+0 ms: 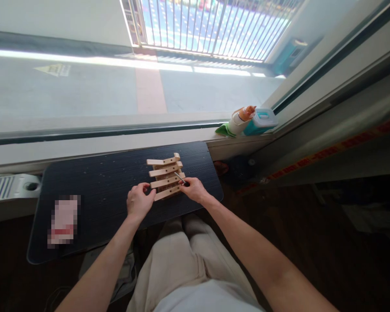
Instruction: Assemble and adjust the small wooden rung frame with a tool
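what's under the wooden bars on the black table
A brownish base shows in the gaps between the wooden bars, above the black table. Whatever lies directly beneath each bar is covered.

The table (104, 182) is black. The wooden bars (164, 171) are light tan with little dark dots. The thin tool (178, 176) is silver-grey. The bottle (237, 124) is white with an orange top. The cloth (224, 129) is green and the box (260, 123) is blue-green. The trousers (172, 264) are cream.
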Available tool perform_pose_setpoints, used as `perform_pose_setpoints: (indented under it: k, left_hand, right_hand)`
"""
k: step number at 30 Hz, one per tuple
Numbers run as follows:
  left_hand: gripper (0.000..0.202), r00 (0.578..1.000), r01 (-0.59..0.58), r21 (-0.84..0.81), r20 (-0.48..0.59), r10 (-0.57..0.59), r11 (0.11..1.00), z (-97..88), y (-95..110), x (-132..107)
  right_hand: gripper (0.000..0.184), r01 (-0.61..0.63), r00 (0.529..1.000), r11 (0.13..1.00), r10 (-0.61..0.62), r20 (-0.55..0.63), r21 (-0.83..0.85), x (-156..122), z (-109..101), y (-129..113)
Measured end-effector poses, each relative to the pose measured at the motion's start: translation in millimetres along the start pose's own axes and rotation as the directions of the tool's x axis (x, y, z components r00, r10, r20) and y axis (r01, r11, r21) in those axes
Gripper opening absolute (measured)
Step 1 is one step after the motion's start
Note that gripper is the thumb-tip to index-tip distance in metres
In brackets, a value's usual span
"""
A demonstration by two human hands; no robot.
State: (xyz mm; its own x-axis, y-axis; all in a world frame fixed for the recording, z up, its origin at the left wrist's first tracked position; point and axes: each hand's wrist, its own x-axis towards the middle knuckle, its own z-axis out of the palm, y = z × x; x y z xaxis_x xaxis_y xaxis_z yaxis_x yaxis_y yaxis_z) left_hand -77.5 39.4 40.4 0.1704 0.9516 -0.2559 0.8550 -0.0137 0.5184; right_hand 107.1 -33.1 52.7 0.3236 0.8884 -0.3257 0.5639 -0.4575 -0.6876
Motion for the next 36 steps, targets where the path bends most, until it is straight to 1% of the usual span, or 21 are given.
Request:
perform_pose_setpoints:
  k: [1, 3, 4, 6, 8, 11, 15, 18, 20, 22, 25, 28, 33, 36]
  left_hand:
    - [0.045, 0.998, 0.064, 0.026, 0.014, -0.064, 0.998, 2.4, -9.0, -0.2]
    - [0.055, 0.975, 0.185, -0.001, 0.126, -0.183, 0.983, 13.0, -22.3, -1.7]
    - [0.055, 0.959, 0.227, -0.033, 0.182, -0.218, 0.973, 20.4, -26.4, -2.6]
    - [0.044, 0.937, 0.259, -0.143, 0.276, -0.213, 0.955, 36.2, -30.6, -4.5]
    - [0.032, 0.928, 0.271, -0.250, 0.323, -0.184, 0.930, 49.3, -32.8, -5.5]
    - [0.023, 0.933, 0.257, -0.283, 0.320, -0.162, 0.924, 59.3, -37.3, -4.5]
    - [0.027, 0.944, 0.245, -0.280, 0.285, -0.164, 0.928, 63.0, -43.3, -1.2]
    - [0.034, 0.958, 0.229, -0.304, 0.238, -0.159, 0.925, 65.5, -44.1, 0.3]
    - [0.036, 0.958, 0.234, -0.308, 0.234, -0.165, 0.922, 67.0, -43.2, 0.3]
    - [0.035, 0.955, 0.243, -0.313, 0.242, -0.170, 0.918, 67.8, -41.7, -0.3]
    - [0.035, 0.951, 0.258, -0.322, 0.253, -0.180, 0.911, 67.5, -39.0, -1.2]
    - [0.036, 0.948, 0.268, -0.328, 0.257, -0.188, 0.906, 66.2, -36.9, -1.7]
    - [0.035, 0.949, 0.257, -0.339, 0.265, -0.171, 0.905, 63.1, -36.0, -2.4]
    - [0.034, 0.947, 0.259, -0.339, 0.275, -0.169, 0.904, 60.6, -35.1, -2.8]
  right_hand:
    - [0.021, -0.014, 1.000, 1.000, 0.014, -0.008, 0.010, -0.5, 0.9, 2.7]
    - [0.019, -0.041, 0.999, 0.999, 0.041, -0.012, 0.026, -1.7, 3.2, 7.0]
    - [0.018, -0.051, 0.999, 0.998, 0.051, -0.008, 0.032, -2.3, 4.3, 8.5]
    - [0.017, -0.060, 0.998, 0.998, 0.060, 0.004, 0.034, -3.2, 5.5, 10.2]
    - [0.017, -0.058, 0.998, 0.998, 0.058, 0.007, 0.014, -4.1, 5.1, 10.3]
    - [0.016, -0.059, 0.998, 0.996, 0.061, 0.021, -0.063, -5.3, 2.5, 7.4]
    - [0.017, -0.021, 0.995, 0.973, 0.042, 0.088, -0.230, -4.5, 5.4, -2.0]
    - [0.019, 0.034, 0.992, 0.928, 0.013, 0.124, -0.372, 0.3, 17.9, -10.3]
    - [0.021, 0.054, 0.991, 0.896, 0.007, 0.135, -0.441, 4.6, 29.9, -15.0]
    - [0.022, 0.048, 0.990, 0.873, 0.023, 0.139, -0.485, 8.4, 42.6, -17.8]
    - [0.022, 0.000, 0.988, 0.843, 0.084, 0.133, -0.537, 11.9, 58.6, -17.2]
    - [0.022, -0.036, 0.986, 0.824, 0.123, 0.116, -0.566, 12.6, 67.8, -11.4]
    - [0.021, -0.001, 0.994, 0.864, 0.058, 0.097, -0.504, 11.1, 72.6, -2.1]
    - [0.020, -0.014, 0.995, 0.866, 0.060, 0.077, -0.500, 10.4, 74.7, 0.2]
